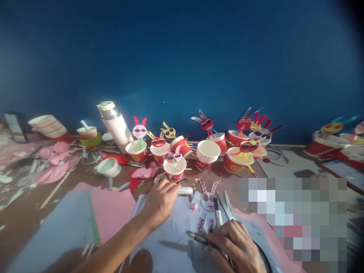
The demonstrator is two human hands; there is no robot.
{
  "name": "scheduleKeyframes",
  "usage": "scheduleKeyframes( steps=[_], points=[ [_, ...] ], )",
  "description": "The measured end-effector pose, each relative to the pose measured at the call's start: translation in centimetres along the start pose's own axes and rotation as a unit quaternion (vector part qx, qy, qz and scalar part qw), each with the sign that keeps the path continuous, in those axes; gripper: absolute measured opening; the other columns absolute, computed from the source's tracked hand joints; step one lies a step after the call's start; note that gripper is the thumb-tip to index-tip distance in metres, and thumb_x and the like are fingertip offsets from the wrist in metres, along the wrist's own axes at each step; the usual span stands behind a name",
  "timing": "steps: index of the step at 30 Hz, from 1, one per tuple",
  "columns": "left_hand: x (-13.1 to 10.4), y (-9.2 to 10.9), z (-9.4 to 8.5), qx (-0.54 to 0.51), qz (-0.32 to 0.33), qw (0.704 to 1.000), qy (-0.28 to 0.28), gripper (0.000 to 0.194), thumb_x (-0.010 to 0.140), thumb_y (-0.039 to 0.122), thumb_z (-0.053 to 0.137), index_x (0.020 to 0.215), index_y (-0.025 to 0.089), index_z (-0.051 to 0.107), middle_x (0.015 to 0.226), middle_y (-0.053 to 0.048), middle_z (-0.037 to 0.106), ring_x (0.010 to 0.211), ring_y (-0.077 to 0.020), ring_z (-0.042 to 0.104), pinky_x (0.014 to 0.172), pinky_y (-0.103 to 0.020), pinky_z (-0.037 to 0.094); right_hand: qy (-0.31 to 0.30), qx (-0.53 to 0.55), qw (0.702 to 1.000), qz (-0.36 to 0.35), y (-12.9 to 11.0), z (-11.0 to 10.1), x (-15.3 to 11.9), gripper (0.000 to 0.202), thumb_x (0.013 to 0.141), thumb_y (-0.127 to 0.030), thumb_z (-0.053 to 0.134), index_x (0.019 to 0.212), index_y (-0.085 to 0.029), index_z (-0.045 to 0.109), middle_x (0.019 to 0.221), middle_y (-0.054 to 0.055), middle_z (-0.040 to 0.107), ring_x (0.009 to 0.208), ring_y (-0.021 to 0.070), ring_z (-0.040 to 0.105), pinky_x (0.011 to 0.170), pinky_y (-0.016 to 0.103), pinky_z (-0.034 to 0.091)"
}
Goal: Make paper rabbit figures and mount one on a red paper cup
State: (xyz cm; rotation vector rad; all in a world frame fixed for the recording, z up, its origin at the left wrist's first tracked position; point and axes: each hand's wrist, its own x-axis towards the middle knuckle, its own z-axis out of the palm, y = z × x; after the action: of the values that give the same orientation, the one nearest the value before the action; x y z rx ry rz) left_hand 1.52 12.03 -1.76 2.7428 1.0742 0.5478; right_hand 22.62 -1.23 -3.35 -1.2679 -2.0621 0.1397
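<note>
My left hand reaches over the top of a pale blue sheet, its fingers extended and partly hidden. Beside its fingertips lies a short white tube, and a ring-shaped roll shows just behind. My right hand is closed around a dark pen whose metal point faces left. Close to it rest scissors with open blades and a black-and-white marker. A pale paper rabbit face with patterned ears lies near the marker, above two patterned paper strips.
Red-and-white paper cups with paper faces stand along the blue wall. A stack of cups, a white thermos and a white mug are there too. Pink paper and scraps lie left. A pixelated patch covers the right.
</note>
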Motion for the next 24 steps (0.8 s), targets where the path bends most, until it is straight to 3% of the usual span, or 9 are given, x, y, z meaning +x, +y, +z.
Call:
scheduleKeyframes(
  steps=[4,7,11,16,24],
  points=[
    [-0.4,0.4,0.5,0.014,-0.018,1.0,0.008,0.03,0.083,0.009,0.05,0.111,0.017,0.058,0.11,-0.008,0.064,0.101,-0.0244,0.053,0.088,-0.041,0.046,0.04,0.022,0.999,-0.009,0.1,0.7,-0.2,0.014,0.084,-0.017,0.052,0.095,-0.019,0.059,0.067,0.002,0.055,0.06,0.0167,0.051,0.059,0.033,0.04],
    [0.2,1.3,0.3,0.01,-0.021,1.0,0.01,0.027,0.087,0.01,0.043,0.108,0.015,0.059,0.11,-0.008,0.065,0.101,-0.0223,0.054,0.089,-0.037,0.046,0.06,0.035,0.997,-0.036,0.3,1.2,-0.1,0.012,0.087,-0.019,0.048,0.094,-0.019,0.058,0.067,0.001,0.056,0.06,0.0162,0.051,0.06,0.033,0.039],
    [2.8,2.8,0.6,0.034,-0.062,0.995,-0.068,0.032,0.086,0.003,0.037,0.104,0.017,0.059,0.105,-0.006,0.066,0.094,-0.0168,0.06,0.084,-0.027,0.048,0.067,0.054,0.994,-0.07,0.2,0.8,0.2,0.014,0.09,-0.02,0.045,0.095,-0.018,0.057,0.066,0.001,0.058,0.059,0.0156,0.051,0.059,0.031,0.037],
    [5.6,3.3,1.8,0.075,-0.104,0.985,-0.112,0.029,0.077,-0.002,0.039,0.089,0.014,0.061,0.087,-0.008,0.067,0.074,-0.0197,0.065,0.066,-0.028,0.05,0.016,0.072,0.996,-0.058,-0.7,-0.5,0.6,0.01,0.085,-0.014,0.052,0.095,-0.016,0.056,0.069,0.003,0.059,0.061,0.0162,0.051,0.061,0.032,0.037],
    [6.7,3.7,0.9,0.095,-0.112,0.97,-0.191,0.029,0.076,-0.001,0.038,0.09,0.011,0.062,0.092,-0.013,0.066,0.083,-0.0242,0.065,0.07,-0.032,0.049,0.007,0.133,0.991,-0.004,-0.5,-0.1,-0.2,0.018,0.085,-0.009,0.052,0.1,-0.018,0.054,0.076,0.004,0.058,0.069,0.0179,0.05,0.066,0.035,0.036]
  ],
)
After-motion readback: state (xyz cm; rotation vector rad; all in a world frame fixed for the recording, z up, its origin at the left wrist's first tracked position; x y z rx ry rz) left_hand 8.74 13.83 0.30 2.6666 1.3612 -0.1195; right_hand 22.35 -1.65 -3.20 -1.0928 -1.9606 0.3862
